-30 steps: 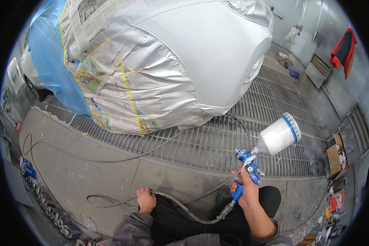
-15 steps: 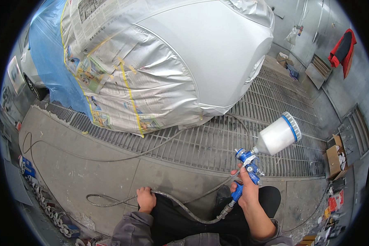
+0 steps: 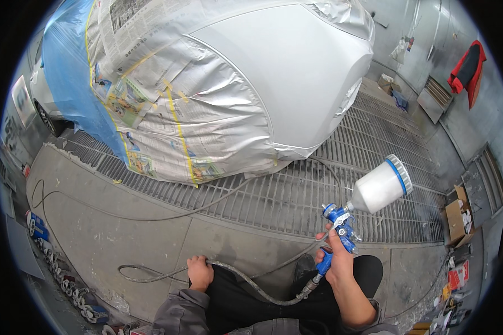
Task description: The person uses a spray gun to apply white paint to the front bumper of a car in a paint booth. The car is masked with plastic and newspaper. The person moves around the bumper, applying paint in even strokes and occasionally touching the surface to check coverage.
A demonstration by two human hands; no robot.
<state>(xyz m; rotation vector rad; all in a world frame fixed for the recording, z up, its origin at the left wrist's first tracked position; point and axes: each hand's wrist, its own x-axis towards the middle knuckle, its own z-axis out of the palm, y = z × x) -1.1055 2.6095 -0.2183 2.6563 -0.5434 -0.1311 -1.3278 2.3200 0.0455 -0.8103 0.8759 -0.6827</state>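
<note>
My right hand (image 3: 340,262) is closed round the handle of a blue spray gun (image 3: 341,223), raised above my right knee. A translucent paint cup (image 3: 380,185) with a blue ring and ribbed lid leans to the right on top of the gun. From the handle's base a dirty grey air hose (image 3: 257,287) curves across my lap. My left hand (image 3: 200,272) rests at my left knee, its fingers curled down over the hose. Ahead stands a car with a pale silver panel (image 3: 296,67), and masking paper (image 3: 207,106) taped beside it.
Blue plastic sheeting (image 3: 70,72) covers the car's left part. Floor grating (image 3: 285,195) runs under and before the car, with the hose trailing over it. A cardboard box (image 3: 458,215) stands at right, near a hanging red garment (image 3: 468,72). Cans (image 3: 36,226) and clutter line the left edge.
</note>
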